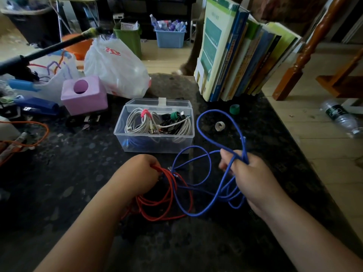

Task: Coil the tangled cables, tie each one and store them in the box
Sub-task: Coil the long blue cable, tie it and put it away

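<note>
A clear plastic box (137, 142) stands open on the dark table, holding white coiled cables bound with a pink tie (145, 114) and a green tie. My left hand (137, 173) grips a red cable (157, 203) that lies in loose loops below it. My right hand (253, 173) holds several strands of a blue cable (208, 122); one big loop reaches up toward the box's right side. The blue and red cables cross each other between my hands. A beige tie roll (220, 126) and a green tie roll (234, 109) lie right of the box.
A pink box (92, 101) and a white plastic bag (117, 71) sit behind the clear box on the left. A row of books (235, 55) stands at the back right. An orange cable (39, 138) lies at the far left. The table's right edge drops to a wooden floor.
</note>
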Tool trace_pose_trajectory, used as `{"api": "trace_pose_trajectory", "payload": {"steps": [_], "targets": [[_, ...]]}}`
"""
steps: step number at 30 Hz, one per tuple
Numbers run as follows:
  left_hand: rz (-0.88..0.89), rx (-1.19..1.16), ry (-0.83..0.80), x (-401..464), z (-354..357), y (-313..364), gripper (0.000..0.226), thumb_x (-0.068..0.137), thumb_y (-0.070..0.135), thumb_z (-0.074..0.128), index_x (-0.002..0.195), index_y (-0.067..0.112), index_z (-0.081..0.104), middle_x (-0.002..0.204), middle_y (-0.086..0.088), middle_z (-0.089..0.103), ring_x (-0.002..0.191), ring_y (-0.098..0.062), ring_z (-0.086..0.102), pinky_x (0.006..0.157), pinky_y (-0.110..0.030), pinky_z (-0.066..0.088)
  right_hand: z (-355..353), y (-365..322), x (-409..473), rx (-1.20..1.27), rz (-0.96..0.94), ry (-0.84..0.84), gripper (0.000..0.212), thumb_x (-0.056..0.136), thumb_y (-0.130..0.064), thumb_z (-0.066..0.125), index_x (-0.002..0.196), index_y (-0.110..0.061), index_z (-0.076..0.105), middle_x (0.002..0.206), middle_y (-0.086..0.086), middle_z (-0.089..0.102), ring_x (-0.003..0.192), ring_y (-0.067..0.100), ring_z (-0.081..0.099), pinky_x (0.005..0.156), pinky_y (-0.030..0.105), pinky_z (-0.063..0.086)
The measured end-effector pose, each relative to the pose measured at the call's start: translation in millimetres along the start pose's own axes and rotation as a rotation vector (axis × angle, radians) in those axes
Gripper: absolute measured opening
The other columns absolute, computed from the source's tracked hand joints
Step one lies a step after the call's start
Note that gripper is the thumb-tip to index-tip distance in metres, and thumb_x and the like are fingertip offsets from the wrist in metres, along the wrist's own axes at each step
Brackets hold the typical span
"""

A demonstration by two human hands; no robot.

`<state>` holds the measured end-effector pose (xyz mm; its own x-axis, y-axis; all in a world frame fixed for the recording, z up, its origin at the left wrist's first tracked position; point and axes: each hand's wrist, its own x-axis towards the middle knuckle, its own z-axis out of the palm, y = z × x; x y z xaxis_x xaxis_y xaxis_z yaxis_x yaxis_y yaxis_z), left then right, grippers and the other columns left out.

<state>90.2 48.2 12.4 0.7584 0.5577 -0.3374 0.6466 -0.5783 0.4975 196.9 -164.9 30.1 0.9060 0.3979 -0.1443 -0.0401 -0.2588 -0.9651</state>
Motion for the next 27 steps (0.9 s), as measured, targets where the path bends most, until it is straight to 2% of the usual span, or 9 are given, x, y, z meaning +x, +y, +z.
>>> {"api": "trace_pose_trajectory", "payload": {"steps": [3, 5, 7, 11, 16, 19, 23, 26, 27], "targets": [[0.016, -0.051, -0.026, -2.4, 0.2, 2.4, 0.019, 0.080, 0.008, 0.058, 0.066, 0.020, 0.061, 0.069, 0.000, 0.063, 0.066, -0.017, 0.059, 0.057, -0.028, 0.046, 10.4, -1.2, -9.2, 0.022, -0.009, -0.141, 0.038, 0.100, -0.030, 0.056, 0.067, -0.013, 0.067, 0.062, 0.007, 0.065, 0.061, 0.019, 0.059, 0.064, 0.033, 0.051], [0.029, -0.116, -0.038, -3.6, -0.2, 3.7, 0.021, 0.076, 0.003, 0.053, 0.065, 0.020, 0.061, 0.068, -0.001, 0.064, 0.066, -0.019, 0.060, 0.057, -0.029, 0.046, 12.5, -2.3, -12.9, -0.019, -0.008, -0.201, 0.032, 0.099, -0.026, 0.057, 0.071, -0.024, 0.072, 0.056, 0.001, 0.063, 0.055, 0.014, 0.055, 0.052, 0.023, 0.047], [0.036, -0.210, -0.036, -4.4, 0.3, 5.2, 0.024, 0.074, -0.001, 0.050, 0.066, 0.019, 0.061, 0.065, -0.001, 0.065, 0.063, -0.020, 0.060, 0.058, -0.031, 0.047, 12.9, -2.5, -14.4, -0.076, -0.006, -0.238, 0.027, 0.098, -0.020, 0.060, 0.078, -0.028, 0.076, 0.059, -0.002, 0.066, 0.053, 0.010, 0.053, 0.050, 0.019, 0.043], [0.025, -0.438, -0.093, -8.2, 2.9, 12.5, 0.033, 0.073, -0.008, 0.047, 0.062, 0.018, 0.064, 0.053, 0.001, 0.061, 0.049, -0.013, 0.053, 0.051, -0.024, 0.043, 15.5, -3.3, -16.0, -0.037, 0.045, -0.264, 0.026, 0.098, -0.004, 0.055, 0.090, -0.018, 0.075, 0.078, 0.001, 0.077, 0.058, 0.014, 0.062, 0.054, 0.021, 0.050], [0.026, -0.703, -0.181, -14.7, 0.3, 19.1, 0.044, 0.068, -0.015, 0.034, 0.057, 0.018, 0.061, 0.054, -0.007, 0.054, 0.045, -0.013, 0.045, 0.045, -0.022, 0.035, 16.0, 1.3, -15.3, -0.084, 0.105, -0.305, 0.029, 0.101, -0.017, 0.054, 0.083, -0.015, 0.077, 0.081, 0.001, 0.078, 0.077, 0.016, 0.073, 0.069, 0.028, 0.057], [0.017, -0.772, -0.199, -16.0, 2.9, 22.3, 0.042, 0.068, -0.017, 0.029, 0.062, 0.011, 0.060, 0.051, -0.008, 0.051, 0.043, -0.013, 0.044, 0.046, -0.022, 0.034, 18.9, 5.5, -16.7, -0.048, 0.167, -0.340, 0.026, 0.101, -0.019, 0.054, 0.092, -0.013, 0.077, 0.089, 0.006, 0.078, 0.089, 0.021, 0.074, 0.077, 0.030, 0.058], [0.031, -0.849, -0.253, -17.9, 9.5, 27.6, 0.043, 0.068, -0.018, 0.027, 0.057, 0.012, 0.056, 0.050, -0.009, 0.050, 0.046, -0.015, 0.044, 0.050, -0.023, 0.036, 25.6, 7.9, -21.0, 0.062, 0.214, -0.353, 0.021, 0.102, -0.016, 0.054, 0.099, -0.012, 0.075, 0.101, 0.017, 0.076, 0.099, 0.034, 0.071, 0.078, 0.032, 0.061], [0.037, -0.943, -0.330, -22.7, 16.0, 34.4, 0.043, 0.067, -0.018, 0.027, 0.054, 0.013, 0.053, 0.049, -0.006, 0.051, 0.045, -0.015, 0.045, 0.046, -0.020, 0.039, 31.4, 12.6, -23.7, 0.119, 0.259, -0.389, 0.021, 0.101, -0.019, 0.056, 0.107, -0.006, 0.072, 0.111, 0.035, 0.065, 0.108, 0.055, 0.059, 0.093, 0.062, 0.051], [0.038, -0.960, -0.360, -23.8, 17.4, 35.7, 0.043, 0.068, -0.018, 0.027, 0.054, 0.013, 0.053, 0.048, -0.005, 0.051, 0.044, -0.014, 0.045, 0.044, -0.019, 0.040, 32.5, 14.2, -24.5, 0.128, 0.275, -0.403, 0.022, 0.101, -0.020, 0.057, 0.109, -0.005, 0.071, 0.113, 0.038, 0.062, 0.110, 0.058, 0.056, 0.094, 0.068, 0.047]]}}
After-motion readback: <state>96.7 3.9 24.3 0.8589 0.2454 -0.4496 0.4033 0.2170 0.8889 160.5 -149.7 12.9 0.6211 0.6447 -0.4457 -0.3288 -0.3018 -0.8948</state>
